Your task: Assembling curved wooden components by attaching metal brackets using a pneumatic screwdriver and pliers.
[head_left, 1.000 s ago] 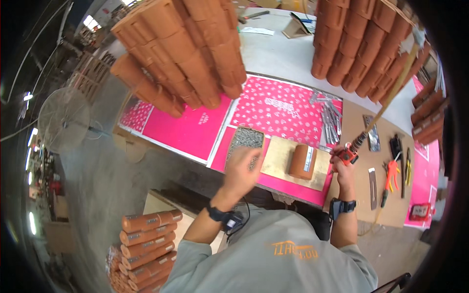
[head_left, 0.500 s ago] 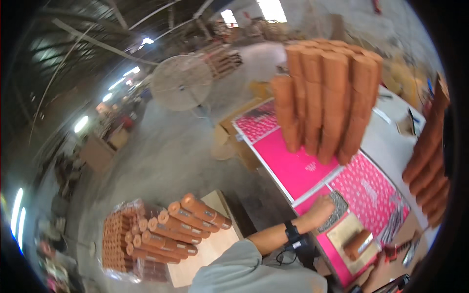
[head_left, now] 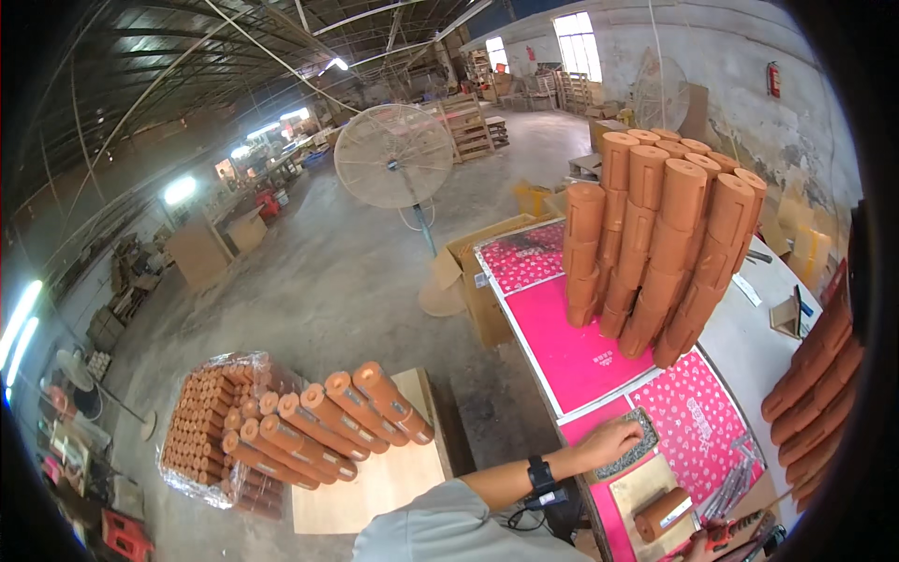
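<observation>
My left hand [head_left: 611, 443], with a dark band at the wrist, rests on a grey speckled slab [head_left: 641, 448] on the bench. Its fingers are curled closed; whatever they hold, if anything, is hidden. Nearer me, a single brown cylinder [head_left: 663, 514] with a pale label lies on its side on a tan board [head_left: 629, 492]. My right hand [head_left: 698, 547] shows only partly at the lower edge, beside a red tool [head_left: 719, 537]; its grip is too obscured to read. Slim silvery pieces [head_left: 733, 482] lie in a bunch near the board.
Tall stacks of brown cylinders [head_left: 646, 234] stand on the pink-covered bench [head_left: 552, 342], with more at the right edge. To my left, labelled cylinders [head_left: 323, 421] lie on a wooden board [head_left: 375, 492] beside a plastic-wrapped pack [head_left: 201, 426]. A pedestal fan [head_left: 393, 155] stands beyond.
The view has swung, shifting the stacks and bench in the picture. My left hand stays at the speckled slab, and the labelled cylinder still lies on the tan board.
</observation>
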`<move>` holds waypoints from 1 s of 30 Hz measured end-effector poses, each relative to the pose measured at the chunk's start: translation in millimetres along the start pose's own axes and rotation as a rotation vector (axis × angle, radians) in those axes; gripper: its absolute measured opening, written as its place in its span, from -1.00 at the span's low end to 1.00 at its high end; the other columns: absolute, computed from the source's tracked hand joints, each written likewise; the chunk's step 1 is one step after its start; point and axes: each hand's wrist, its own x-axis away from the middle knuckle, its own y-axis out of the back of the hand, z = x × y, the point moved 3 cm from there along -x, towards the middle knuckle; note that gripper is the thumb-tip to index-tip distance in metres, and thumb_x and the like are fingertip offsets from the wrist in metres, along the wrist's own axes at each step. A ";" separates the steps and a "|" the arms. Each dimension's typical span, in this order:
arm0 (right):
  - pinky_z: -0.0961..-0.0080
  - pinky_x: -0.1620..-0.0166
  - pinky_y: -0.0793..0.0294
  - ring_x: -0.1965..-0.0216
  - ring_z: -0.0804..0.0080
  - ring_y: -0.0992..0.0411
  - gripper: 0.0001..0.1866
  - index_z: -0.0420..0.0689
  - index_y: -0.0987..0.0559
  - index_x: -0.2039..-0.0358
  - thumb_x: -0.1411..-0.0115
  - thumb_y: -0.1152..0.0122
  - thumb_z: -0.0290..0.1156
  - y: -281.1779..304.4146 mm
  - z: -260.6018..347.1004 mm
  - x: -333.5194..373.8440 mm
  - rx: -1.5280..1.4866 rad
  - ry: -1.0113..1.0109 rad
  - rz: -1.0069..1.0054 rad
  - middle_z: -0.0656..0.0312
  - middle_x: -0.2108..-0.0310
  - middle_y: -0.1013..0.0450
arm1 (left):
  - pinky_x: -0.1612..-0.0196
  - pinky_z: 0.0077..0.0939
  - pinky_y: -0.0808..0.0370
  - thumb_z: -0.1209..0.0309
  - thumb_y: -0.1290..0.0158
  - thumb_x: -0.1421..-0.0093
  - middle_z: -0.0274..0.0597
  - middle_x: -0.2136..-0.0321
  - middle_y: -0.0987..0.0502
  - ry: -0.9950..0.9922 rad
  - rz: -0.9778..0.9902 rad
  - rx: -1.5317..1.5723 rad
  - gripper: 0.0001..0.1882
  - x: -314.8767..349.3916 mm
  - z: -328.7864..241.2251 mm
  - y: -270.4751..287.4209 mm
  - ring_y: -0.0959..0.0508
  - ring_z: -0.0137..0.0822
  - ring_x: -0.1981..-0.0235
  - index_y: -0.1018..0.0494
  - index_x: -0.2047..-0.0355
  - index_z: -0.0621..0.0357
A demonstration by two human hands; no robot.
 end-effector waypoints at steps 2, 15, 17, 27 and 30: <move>0.61 0.36 -0.35 0.37 0.61 -0.34 -0.78 -0.11 -0.54 0.12 -0.32 -0.15 -0.28 9.3 -2.6 4.0 0.018 -0.002 -0.025 0.40 0.32 -0.42 | 0.15 -0.30 -0.48 0.42 -0.05 -0.31 -0.07 0.27 -0.58 0.029 0.065 0.114 -0.85 7.3 -17.6 -6.0 -0.57 -0.17 0.23 -0.49 0.20 0.25; 0.54 0.33 -0.55 0.34 0.46 -0.51 -0.72 -0.25 -0.51 0.19 -0.03 -0.15 -0.68 -69.9 145.8 3.1 -0.238 -0.053 0.124 0.15 0.28 -0.52 | 0.03 -0.47 -0.60 0.57 -0.04 -0.33 -0.06 0.21 -0.64 0.268 0.510 0.736 -0.78 46.2 -45.6 -63.4 -0.64 -0.35 0.18 -0.51 0.04 0.38; 0.48 0.29 -0.57 0.31 0.40 -0.53 -0.75 -0.25 -0.45 0.26 0.00 -0.10 -0.72 -76.3 162.9 4.4 -0.323 -0.038 0.113 0.10 0.26 -0.51 | 0.05 -0.48 -0.60 0.57 -0.03 -0.34 -0.07 0.22 -0.65 0.261 0.577 0.759 -0.79 48.4 -52.5 -75.5 -0.64 -0.36 0.18 -0.52 0.06 0.38; 0.55 0.26 -0.52 0.33 0.49 -0.51 -0.72 -0.30 -0.50 0.25 0.05 -0.08 -0.70 -101.5 164.8 10.2 -0.406 0.000 0.126 0.09 0.31 -0.55 | 0.07 -0.50 -0.59 0.55 -0.02 -0.36 -0.10 0.19 -0.63 0.151 0.568 0.722 -0.81 61.8 -68.2 -94.7 -0.63 -0.38 0.16 -0.49 0.06 0.36; 0.56 0.32 -0.51 0.38 0.51 -0.49 -0.73 -0.31 -0.50 0.27 0.05 -0.07 -0.70 -106.6 163.3 9.0 -0.421 -0.002 0.127 0.09 0.35 -0.54 | 0.05 -0.50 -0.58 0.55 -0.01 -0.36 -0.09 0.18 -0.63 0.155 0.554 0.728 -0.80 62.9 -69.9 -93.8 -0.63 -0.38 0.15 -0.47 0.05 0.36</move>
